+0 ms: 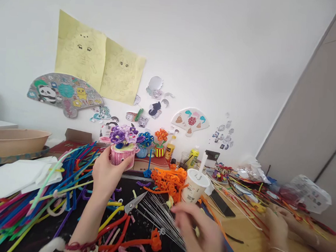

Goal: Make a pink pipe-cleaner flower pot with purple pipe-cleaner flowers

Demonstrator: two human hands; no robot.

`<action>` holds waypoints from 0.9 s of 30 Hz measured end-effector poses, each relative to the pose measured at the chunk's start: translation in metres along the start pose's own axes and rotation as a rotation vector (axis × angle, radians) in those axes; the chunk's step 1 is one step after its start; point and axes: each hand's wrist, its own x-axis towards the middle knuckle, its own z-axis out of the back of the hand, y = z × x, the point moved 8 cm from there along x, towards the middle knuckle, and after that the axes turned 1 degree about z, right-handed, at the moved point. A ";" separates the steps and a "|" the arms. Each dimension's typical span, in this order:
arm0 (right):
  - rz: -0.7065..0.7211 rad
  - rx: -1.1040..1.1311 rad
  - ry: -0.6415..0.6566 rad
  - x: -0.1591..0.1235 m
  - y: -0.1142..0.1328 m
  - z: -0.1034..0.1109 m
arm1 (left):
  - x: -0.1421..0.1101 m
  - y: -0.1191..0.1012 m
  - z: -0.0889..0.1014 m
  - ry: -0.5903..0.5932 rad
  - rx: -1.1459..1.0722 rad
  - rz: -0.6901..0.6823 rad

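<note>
My left hand [109, 167] is raised and wrapped round a small pink flower pot [121, 156] of fuzzy pipe cleaner, filled with purple and lilac flowers [124, 135]. My right hand [202, 233], slightly blurred, hovers over a spread of thin wire stems [161, 214], its fingers curled together. What they pinch, if anything, I cannot make out; a small pale yellow piece [170, 202] shows just past the fingertips. Between the hands lie red-handled scissors [132, 204] with blades apart and a heap of orange pipe-cleaner pieces [168, 180].
A paper cup with a straw [194, 187] stands close behind my right hand. Loose pipe cleaners [46, 194] fill the left side. Blue [145, 141] and orange [160, 139] potted flowers stand at the back. A phone [222, 203] lies right, near another person's hands [279, 224].
</note>
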 end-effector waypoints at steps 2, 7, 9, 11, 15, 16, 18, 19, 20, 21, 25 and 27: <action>-0.040 -0.033 0.352 -0.004 -0.014 -0.058 | 0.000 -0.001 -0.003 0.039 -0.038 -0.010; -0.076 -0.248 0.584 -0.005 -0.062 -0.098 | -0.003 -0.003 -0.015 0.167 -0.113 -0.031; -0.108 -0.266 0.641 -0.010 -0.074 -0.099 | -0.004 -0.003 -0.018 0.178 -0.101 -0.029; -0.138 -0.252 0.656 -0.014 -0.078 -0.097 | -0.005 -0.002 -0.020 0.180 -0.077 -0.030; -0.179 -0.126 0.594 -0.004 -0.068 -0.095 | -0.008 -0.004 -0.024 0.209 -0.061 -0.052; -0.184 -0.078 0.555 0.004 -0.063 -0.094 | -0.009 -0.005 -0.026 0.219 -0.068 -0.064; -0.195 0.012 0.462 0.022 -0.053 -0.092 | -0.012 -0.008 -0.029 0.231 -0.070 -0.096; -0.207 0.055 0.411 0.031 -0.049 -0.090 | -0.013 -0.009 -0.030 0.225 -0.055 -0.112; -0.217 0.091 0.356 0.040 -0.045 -0.089 | -0.015 -0.010 -0.030 0.210 -0.028 -0.129; -0.223 0.119 0.303 0.048 -0.042 -0.089 | -0.016 -0.011 -0.030 0.187 0.006 -0.148; -0.193 0.157 0.096 0.064 -0.029 -0.095 | -0.021 -0.016 -0.030 0.092 0.119 -0.204; -0.169 0.148 0.033 0.064 -0.025 -0.103 | -0.022 -0.016 -0.031 0.073 0.136 -0.194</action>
